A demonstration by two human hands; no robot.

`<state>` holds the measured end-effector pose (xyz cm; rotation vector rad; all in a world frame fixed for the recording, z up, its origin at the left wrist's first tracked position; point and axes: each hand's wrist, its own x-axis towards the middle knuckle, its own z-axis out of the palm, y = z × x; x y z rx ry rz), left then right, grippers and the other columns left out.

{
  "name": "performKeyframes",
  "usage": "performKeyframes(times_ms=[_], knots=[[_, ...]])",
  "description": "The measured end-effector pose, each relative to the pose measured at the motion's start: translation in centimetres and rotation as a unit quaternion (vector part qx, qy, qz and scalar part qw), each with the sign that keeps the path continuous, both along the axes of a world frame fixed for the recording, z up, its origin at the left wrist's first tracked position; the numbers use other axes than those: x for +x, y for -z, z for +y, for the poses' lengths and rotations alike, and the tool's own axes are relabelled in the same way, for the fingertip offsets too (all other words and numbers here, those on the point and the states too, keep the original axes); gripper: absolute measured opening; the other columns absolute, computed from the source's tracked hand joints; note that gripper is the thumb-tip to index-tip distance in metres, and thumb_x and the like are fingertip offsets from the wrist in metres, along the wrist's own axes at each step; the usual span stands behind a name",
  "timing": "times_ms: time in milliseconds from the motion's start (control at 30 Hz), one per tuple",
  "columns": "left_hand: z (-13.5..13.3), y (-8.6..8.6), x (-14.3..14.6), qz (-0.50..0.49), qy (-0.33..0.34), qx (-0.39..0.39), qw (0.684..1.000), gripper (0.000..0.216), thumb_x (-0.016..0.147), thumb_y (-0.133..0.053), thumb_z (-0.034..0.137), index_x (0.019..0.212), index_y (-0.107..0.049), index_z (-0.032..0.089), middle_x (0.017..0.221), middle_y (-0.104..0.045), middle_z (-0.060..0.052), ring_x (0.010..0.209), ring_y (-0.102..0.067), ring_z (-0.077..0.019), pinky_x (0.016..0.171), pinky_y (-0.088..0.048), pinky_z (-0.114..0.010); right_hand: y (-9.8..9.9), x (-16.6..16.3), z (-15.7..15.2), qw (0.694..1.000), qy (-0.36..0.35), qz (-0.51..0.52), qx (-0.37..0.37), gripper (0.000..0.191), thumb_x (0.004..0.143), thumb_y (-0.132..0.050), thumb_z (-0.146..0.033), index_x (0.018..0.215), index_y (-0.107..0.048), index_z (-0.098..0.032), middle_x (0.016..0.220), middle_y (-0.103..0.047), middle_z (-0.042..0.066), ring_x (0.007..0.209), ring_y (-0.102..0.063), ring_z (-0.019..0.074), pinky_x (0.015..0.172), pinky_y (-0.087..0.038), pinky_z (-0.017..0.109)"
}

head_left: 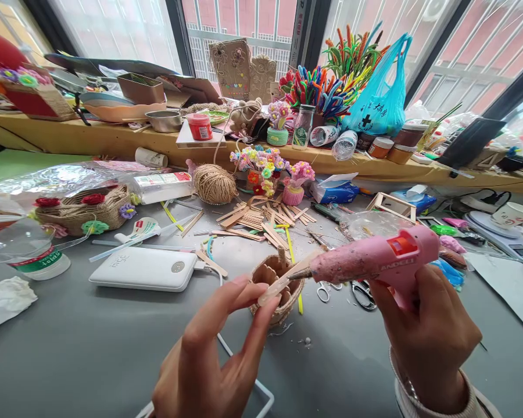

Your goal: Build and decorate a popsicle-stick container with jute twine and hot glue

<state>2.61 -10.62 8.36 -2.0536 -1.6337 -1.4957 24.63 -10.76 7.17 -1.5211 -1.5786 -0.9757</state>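
- The left hand [218,348] is pinched nearly closed, thumb and fingertips gripping one end of a wooden stick [272,292]; holding it by the tip probably leaves the rest of its face free and the skin away from heat.
- The right hand [427,331] is wrapped round the handle of a pink glue gun [357,261], with the barrel pointing left at the stick. That grip would suit working the trigger (whether it is pressed, I cannot tell, since the fingers cover it).
- The metal nozzle [300,274] sits at the stick's upper face, touching or just above it. A pale, glossy patch towards the pinched end looks like glue.
- The stick is held up over the near middle of the worktop [113,342], in front of a small twine-covered basket [281,316], which stands there upright and untouched, its rim partly hidden by stick and fingers. So close to the near edge, it is within easy reach of both hands.
- Loose sticks [248,217] lie heaped further back, towards the worktop's far edge, perhaps to leave elbow room in front; the ball of twine [215,184] rests just left of them.
- A white power bank [142,270] lies left of the basket, its cable [226,342] trailing towards the near edge (under the left hand's working space, so a possible snag).
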Motion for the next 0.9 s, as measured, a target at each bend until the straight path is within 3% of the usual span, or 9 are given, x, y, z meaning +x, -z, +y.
performKeyframes(times_ms=[333, 533, 900], knots=[[0.03, -0.47, 0.11, 0.016, -0.014, 0.002, 1.0, 0.029, 0.067, -0.073, 0.029, 0.089, -0.057, 0.021, 0.068, -0.072, 0.007, 0.064, -0.069, -0.0126, 0.065, -0.056, -0.017, -0.06, -0.02, -0.01, 1.0, -0.006, 0.005, -0.002, 0.018, 0.078, -0.061, -0.026, 0.075, -0.045, -0.018, 0.062, -0.048, -0.002, 0.053, -0.047, 0.0088, 0.046, -0.028, 0.023], [-0.22, 0.2, -0.12, -0.033, -0.002, -0.027, 0.999, 0.034, 0.068, -0.072, 0.027, 0.097, -0.054, 0.021, 0.073, -0.073, 0.007, 0.068, -0.069, -0.0129, 0.068, -0.056, -0.018, 0.05, 0.04, -0.05, 1.0, -0.003, 0.011, -0.009, 0.018, 0.079, -0.06, -0.025, 0.076, -0.044, -0.017, 0.064, -0.048, -0.002, 0.054, -0.046, 0.0088, 0.047, -0.028, 0.022], [-0.25, -0.24, 0.21, -0.068, -0.01, -0.059, 0.996, 0.03, 0.067, -0.072, 0.03, 0.091, -0.055, 0.021, 0.072, -0.073, 0.006, 0.069, -0.069, -0.0141, 0.069, -0.056, -0.019, 0.05, 0.16, -0.01, 1.0, 0.002, 0.016, 0.007, 0.019, 0.079, -0.059, -0.03, 0.073, -0.048, -0.016, 0.062, -0.05, 0.0, 0.053, -0.047, 0.0087, 0.047, -0.026, 0.023]])
